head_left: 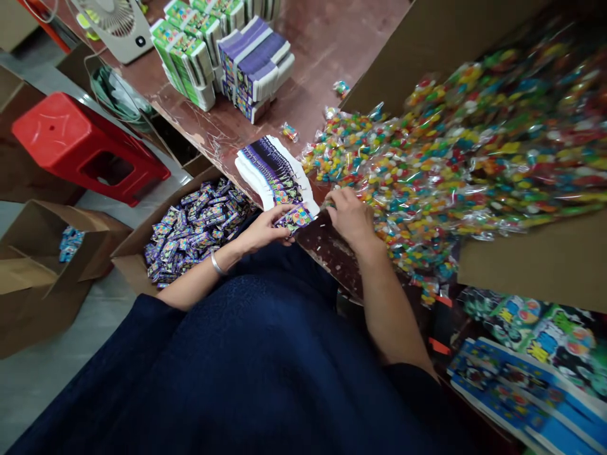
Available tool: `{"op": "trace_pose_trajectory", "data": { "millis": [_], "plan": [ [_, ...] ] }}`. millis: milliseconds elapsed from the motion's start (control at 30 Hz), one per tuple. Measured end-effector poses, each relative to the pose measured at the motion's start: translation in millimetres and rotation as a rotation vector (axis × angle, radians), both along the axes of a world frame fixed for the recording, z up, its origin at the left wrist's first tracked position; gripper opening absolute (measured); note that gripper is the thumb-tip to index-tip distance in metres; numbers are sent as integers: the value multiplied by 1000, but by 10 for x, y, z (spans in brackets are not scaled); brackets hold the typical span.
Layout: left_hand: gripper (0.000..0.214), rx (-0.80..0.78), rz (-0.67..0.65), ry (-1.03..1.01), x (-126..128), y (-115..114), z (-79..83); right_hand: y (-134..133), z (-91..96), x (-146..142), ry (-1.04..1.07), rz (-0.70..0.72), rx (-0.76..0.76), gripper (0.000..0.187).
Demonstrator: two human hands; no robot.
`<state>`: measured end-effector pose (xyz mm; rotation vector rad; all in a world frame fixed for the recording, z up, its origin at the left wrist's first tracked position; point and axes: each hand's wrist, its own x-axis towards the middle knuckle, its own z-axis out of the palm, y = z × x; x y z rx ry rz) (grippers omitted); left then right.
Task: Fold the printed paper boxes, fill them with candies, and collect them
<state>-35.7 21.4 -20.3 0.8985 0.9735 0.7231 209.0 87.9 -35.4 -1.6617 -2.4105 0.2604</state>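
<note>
My left hand is closed on a small purple printed box at the near end of a fanned row of flat purple box blanks lying on the brown table. My right hand rests at the edge of a big heap of clear candy packets, fingers curled on one small packet by the box. A silver bangle sits on my left wrist.
Stacks of green and purple box blanks stand at the table's far side beside a white fan. A carton of filled purple boxes sits below left. A red stool, brown cartons and printed sheets surround me.
</note>
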Motion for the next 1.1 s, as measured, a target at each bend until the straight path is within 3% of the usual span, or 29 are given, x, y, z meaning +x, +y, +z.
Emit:
{"op": "trace_pose_trajectory", "data": {
  "millis": [100,200,300,400,567,633,767,867,967,1100],
  "plan": [
    [42,125,-37,54,27,3,-75,-42,22,108,114,-35,15,12],
    [43,231,-72,85,99,1,-157,-87,13,185,267,-112,20,21],
    [45,260,-95,119,141,-2,-172,-107,-22,197,248,-92,3,21],
    [27,316,-90,233,136,-3,-126,-103,-39,164,266,-99,10,8],
    [16,414,-47,434,141,-26,-74,-129,56,86,766,-354,145,14],
    [20,448,-27,481,167,-40,-92,-154,117,69,868,-402,152,16],
    [26,485,30,590,196,-55,-132,-142,164,89,634,-269,68,14],
    [21,481,49,630,169,-58,-117,-57,68,86,430,-184,16,19],
    [19,467,83,641,126,-68,-81,34,-95,1,336,-201,-2,30],
    [17,451,116,659,77,-82,-68,69,-186,-117,339,-207,-24,17]
  ]
}}
